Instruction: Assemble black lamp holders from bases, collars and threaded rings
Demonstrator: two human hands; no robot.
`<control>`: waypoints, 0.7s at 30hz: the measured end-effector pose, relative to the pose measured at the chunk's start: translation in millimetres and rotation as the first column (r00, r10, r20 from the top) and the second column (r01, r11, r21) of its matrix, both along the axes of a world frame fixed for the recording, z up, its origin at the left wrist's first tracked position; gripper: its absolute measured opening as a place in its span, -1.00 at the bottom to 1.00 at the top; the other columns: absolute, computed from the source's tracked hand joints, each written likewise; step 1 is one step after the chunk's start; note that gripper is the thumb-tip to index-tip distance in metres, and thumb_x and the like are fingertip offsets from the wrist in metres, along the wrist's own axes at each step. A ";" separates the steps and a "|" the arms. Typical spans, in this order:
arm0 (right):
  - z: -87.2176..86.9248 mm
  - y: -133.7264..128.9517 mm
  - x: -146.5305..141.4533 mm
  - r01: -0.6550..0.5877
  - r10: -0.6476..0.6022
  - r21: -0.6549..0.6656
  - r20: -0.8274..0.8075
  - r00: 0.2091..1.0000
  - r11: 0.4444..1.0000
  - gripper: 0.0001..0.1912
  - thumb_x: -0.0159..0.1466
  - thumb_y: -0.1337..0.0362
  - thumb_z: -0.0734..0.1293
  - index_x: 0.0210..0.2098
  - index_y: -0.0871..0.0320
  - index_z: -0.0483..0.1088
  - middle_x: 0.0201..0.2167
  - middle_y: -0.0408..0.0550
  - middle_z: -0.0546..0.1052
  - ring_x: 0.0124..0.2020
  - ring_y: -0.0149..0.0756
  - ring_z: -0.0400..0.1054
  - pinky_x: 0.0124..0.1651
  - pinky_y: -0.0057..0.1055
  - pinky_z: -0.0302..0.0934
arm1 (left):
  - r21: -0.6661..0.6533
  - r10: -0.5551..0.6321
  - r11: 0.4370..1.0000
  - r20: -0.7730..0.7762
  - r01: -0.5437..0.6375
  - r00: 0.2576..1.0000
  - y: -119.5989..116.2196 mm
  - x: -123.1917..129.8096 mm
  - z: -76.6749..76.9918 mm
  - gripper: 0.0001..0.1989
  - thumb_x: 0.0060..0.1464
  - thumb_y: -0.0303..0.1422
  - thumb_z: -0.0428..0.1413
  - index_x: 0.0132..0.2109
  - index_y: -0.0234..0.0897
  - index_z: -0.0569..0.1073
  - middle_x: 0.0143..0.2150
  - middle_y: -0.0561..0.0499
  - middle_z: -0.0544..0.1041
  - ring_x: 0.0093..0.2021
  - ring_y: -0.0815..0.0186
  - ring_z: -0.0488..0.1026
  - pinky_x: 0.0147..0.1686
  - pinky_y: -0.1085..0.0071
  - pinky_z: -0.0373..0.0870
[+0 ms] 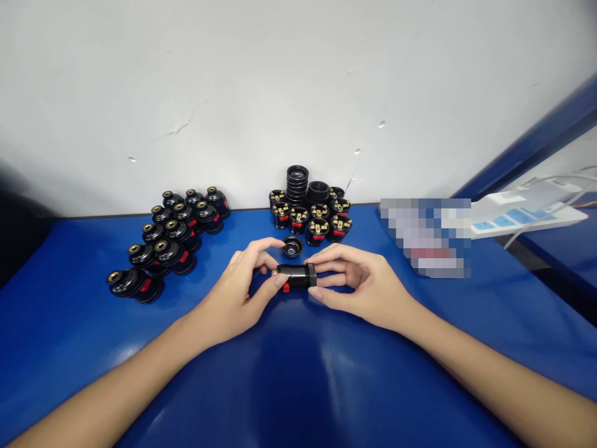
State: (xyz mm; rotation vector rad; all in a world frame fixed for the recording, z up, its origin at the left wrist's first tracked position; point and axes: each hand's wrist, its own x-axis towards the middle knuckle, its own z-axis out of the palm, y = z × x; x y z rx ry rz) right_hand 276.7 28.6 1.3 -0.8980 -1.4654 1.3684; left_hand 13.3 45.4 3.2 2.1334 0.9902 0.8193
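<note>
A black cylindrical part (297, 275) with a red switch lies on its side between my hands. My left hand (247, 283) pinches its left end, thumb on the near side. At its right end my right hand (357, 280) grips a black ring (312, 275) with the fingertips. Just behind sits a small black cap (293, 247), hollow side up. Farther back, several black sockets (318, 230) with brass contacts and red switches stand upright around a stack of black rings (297, 183).
Rows of black assembled lamp holders (175, 255) with red switches stand at the left on the blue table (224, 386). A blurred-out flat item (426, 239) lies at the right, beside a white power strip (527, 218) with cables. A white wall (280, 93) rises behind.
</note>
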 end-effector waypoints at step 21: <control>-0.6 3.0 1.6 -0.007 0.008 -0.041 0.024 1.000 0.999 -0.57 0.17 0.22 0.71 -0.01 0.12 0.64 -0.07 0.03 0.76 -0.03 -0.01 0.75 0.15 -0.04 0.67 | 0.037 0.070 0.997 -0.025 -0.069 0.997 0.4 0.6 -3.1 -0.48 0.42 -0.22 0.23 0.39 -0.08 0.25 -0.07 0.02 0.65 -0.11 0.23 0.51 -0.02 0.25 0.40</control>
